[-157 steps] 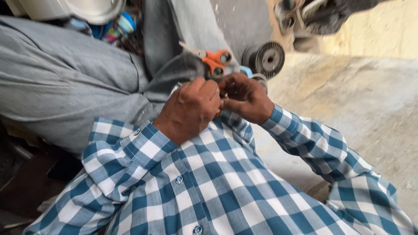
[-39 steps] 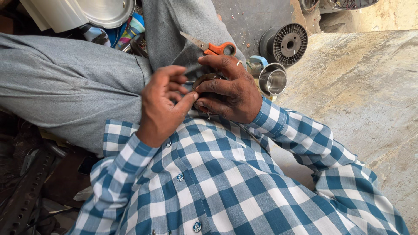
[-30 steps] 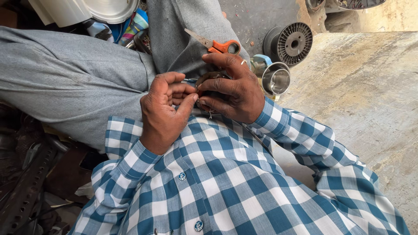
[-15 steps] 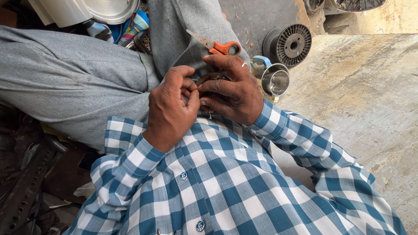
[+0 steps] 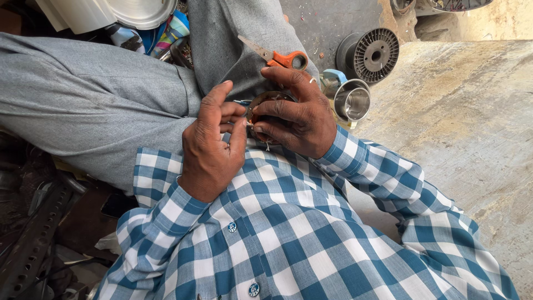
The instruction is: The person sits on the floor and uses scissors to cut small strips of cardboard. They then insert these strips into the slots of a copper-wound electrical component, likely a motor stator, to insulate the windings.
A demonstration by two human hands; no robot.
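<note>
A small round dark part (image 5: 265, 106) is gripped by the curled right hand (image 5: 294, 114), while it is touched from nine o'clock by the half-open left hand (image 5: 214, 150).

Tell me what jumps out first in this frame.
Two hands meet at centre: the right hand is wrapped around a small round metal part, and the left hand has its fingers at the part's edge. Just above lie orange-handled scissors on a grey trouser leg. A black spool sits upper right.
</note>
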